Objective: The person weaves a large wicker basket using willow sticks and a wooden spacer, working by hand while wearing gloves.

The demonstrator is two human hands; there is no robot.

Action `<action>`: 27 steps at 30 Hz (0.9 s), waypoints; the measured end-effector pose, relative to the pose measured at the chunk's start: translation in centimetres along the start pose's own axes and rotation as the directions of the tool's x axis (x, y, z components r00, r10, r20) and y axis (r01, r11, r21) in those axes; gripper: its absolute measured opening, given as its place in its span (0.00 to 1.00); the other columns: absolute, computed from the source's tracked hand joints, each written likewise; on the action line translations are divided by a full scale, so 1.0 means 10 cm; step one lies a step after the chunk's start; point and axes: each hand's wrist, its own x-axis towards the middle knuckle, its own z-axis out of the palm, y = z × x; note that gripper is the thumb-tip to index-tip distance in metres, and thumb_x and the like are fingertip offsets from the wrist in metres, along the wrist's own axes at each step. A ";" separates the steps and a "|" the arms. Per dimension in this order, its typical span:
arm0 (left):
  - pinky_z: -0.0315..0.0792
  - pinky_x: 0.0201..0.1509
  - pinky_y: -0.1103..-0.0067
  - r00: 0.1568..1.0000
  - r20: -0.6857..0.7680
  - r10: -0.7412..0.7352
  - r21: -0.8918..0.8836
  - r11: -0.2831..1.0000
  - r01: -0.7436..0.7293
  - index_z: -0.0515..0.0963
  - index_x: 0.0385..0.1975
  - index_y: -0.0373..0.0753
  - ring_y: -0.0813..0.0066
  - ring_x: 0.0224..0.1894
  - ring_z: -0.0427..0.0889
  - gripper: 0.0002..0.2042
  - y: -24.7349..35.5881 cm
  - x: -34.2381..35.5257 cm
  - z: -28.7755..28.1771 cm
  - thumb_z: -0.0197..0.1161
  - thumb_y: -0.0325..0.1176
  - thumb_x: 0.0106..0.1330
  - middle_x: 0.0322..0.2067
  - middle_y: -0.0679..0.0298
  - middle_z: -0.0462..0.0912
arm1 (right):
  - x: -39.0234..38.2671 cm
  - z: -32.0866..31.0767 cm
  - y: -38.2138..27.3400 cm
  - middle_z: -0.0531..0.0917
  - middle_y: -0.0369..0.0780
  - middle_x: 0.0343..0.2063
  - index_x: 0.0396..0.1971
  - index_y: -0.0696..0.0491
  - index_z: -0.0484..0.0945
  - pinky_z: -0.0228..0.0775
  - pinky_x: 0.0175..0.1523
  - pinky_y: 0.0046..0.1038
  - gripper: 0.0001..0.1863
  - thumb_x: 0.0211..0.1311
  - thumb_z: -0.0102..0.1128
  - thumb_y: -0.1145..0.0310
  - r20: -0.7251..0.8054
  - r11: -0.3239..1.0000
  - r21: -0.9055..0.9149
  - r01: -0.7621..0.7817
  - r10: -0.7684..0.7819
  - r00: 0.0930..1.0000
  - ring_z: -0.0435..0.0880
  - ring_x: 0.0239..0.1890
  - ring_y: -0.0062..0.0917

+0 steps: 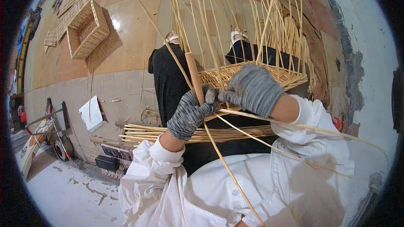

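Note:
A half-woven wicker piece lies across my lap, with long upright rods rising from it. My left hand, in a grey knit glove, is closed around a short, thick wooden stick at the piece's left corner, beside pale rods. My right hand, gloved the same way, has its fingers bent and pressed onto the rods at that same corner, close to my left fingertips. Loose working rods trail from there down over my white jacket. A bundle of cut rods lies across behind my forearms.
A finished woven basket and flat woven panels rest on the floor at upper left. A paper sheet and a wheeled metal-framed object are at left. More rods are heaped at right beside a pale wall edge.

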 end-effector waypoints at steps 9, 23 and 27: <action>0.71 0.30 0.81 1.000 -0.007 0.020 0.235 0.972 -0.018 0.75 0.30 0.33 0.79 0.24 0.76 0.18 0.07 0.00 0.05 0.56 0.46 0.63 0.22 0.64 0.78 | -0.58 0.13 -0.09 0.79 0.42 0.16 0.22 0.53 0.79 0.68 0.29 0.36 0.08 0.46 0.53 0.66 0.015 0.948 -0.281 0.147 -0.148 0.989 0.78 0.24 0.33; 0.70 0.51 0.81 0.939 0.322 -0.119 -0.177 0.967 0.183 0.67 0.30 0.42 0.79 0.47 0.73 0.13 0.12 -0.12 -0.18 0.67 0.24 0.52 0.44 0.63 0.74 | -0.61 0.79 0.08 0.77 0.39 0.32 0.44 0.58 0.71 0.72 0.46 0.28 0.14 0.58 0.52 0.71 -0.351 0.274 0.868 0.414 -0.251 0.902 0.78 0.40 0.29; 0.72 0.43 0.85 1.000 0.015 0.003 0.006 1.000 -0.003 0.68 0.30 0.39 0.81 0.39 0.75 0.09 0.07 -0.23 -0.01 0.64 0.25 0.56 0.36 0.64 0.77 | -0.52 0.68 0.25 0.79 0.41 0.31 0.41 0.58 0.71 0.77 0.37 0.24 0.14 0.56 0.58 0.71 -0.275 0.311 0.938 0.155 0.392 0.878 0.80 0.36 0.26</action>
